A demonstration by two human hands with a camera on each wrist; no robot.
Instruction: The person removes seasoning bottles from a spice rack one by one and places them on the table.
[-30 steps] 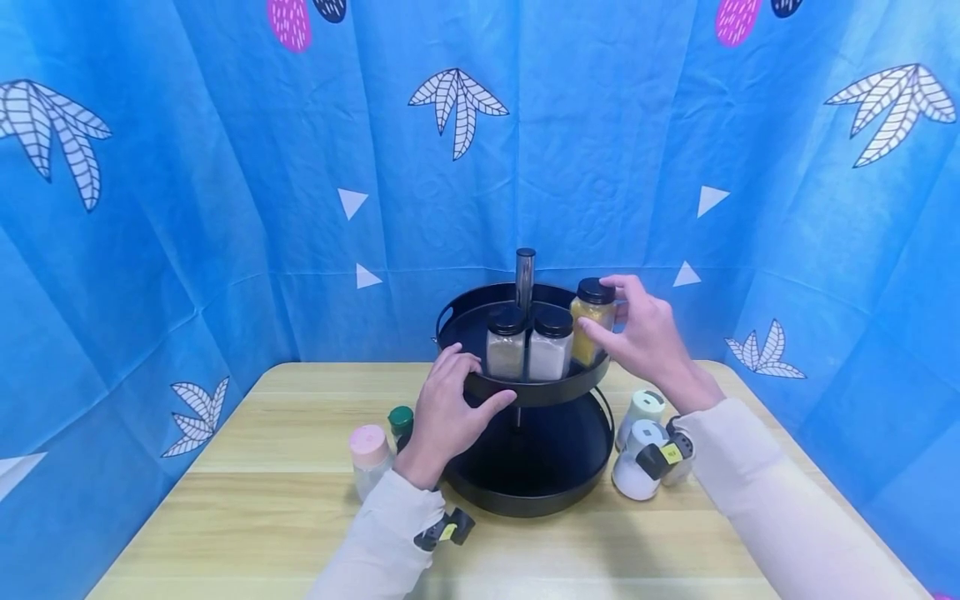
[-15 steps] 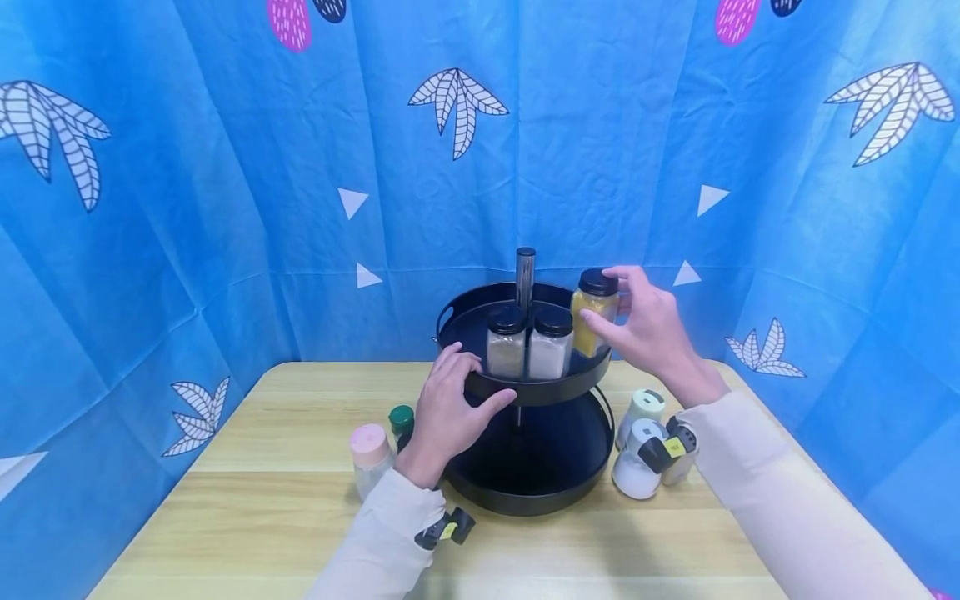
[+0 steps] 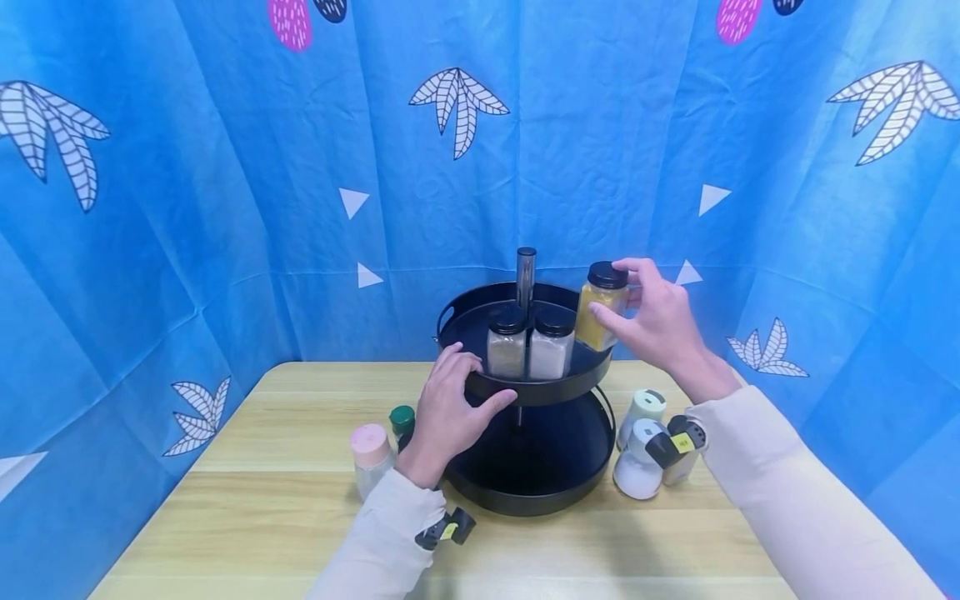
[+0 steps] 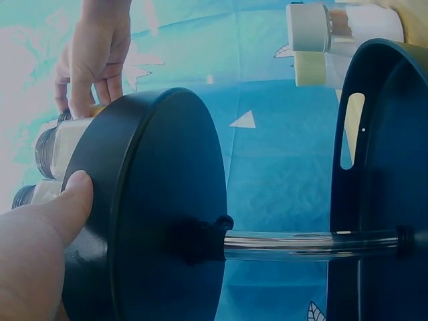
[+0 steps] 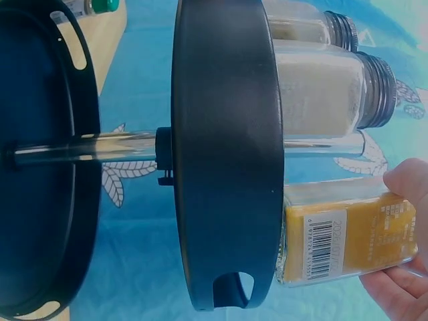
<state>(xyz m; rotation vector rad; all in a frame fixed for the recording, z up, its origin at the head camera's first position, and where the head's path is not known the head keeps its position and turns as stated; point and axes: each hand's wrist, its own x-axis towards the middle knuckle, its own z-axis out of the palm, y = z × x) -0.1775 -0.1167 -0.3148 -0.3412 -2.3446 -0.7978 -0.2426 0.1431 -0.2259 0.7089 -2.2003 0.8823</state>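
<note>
My right hand [image 3: 654, 321] grips a square glass spice jar [image 3: 597, 302] of yellow powder by its upper part, thumb on the near side. The jar tilts slightly at the right edge of the upper tray [image 3: 551, 390] of a black two-tier rack. In the right wrist view, the jar's barcode label [image 5: 324, 245] shows and its base is right at the tray's rim. My left hand [image 3: 450, 417] holds that tray's front-left rim, thumb [image 4: 79, 194] against the outer wall. Two black-lidded spice jars, one greyish [image 3: 506, 346] and one white [image 3: 551, 346], stand in the tray.
The rack's lower tray [image 3: 525, 502] rests on the wooden table [image 3: 285, 500]. A pink-lidded bottle [image 3: 371, 458] and a green-capped bottle [image 3: 402, 421] stand left. Several pale-lidded bottles, including a white one [image 3: 637, 479], stand right. A blue curtain [image 3: 600, 125] encloses the table.
My right hand has raised the yellow spice jar and shifted it a little to the right, tilting it. My left hand and the rack have stayed put.
</note>
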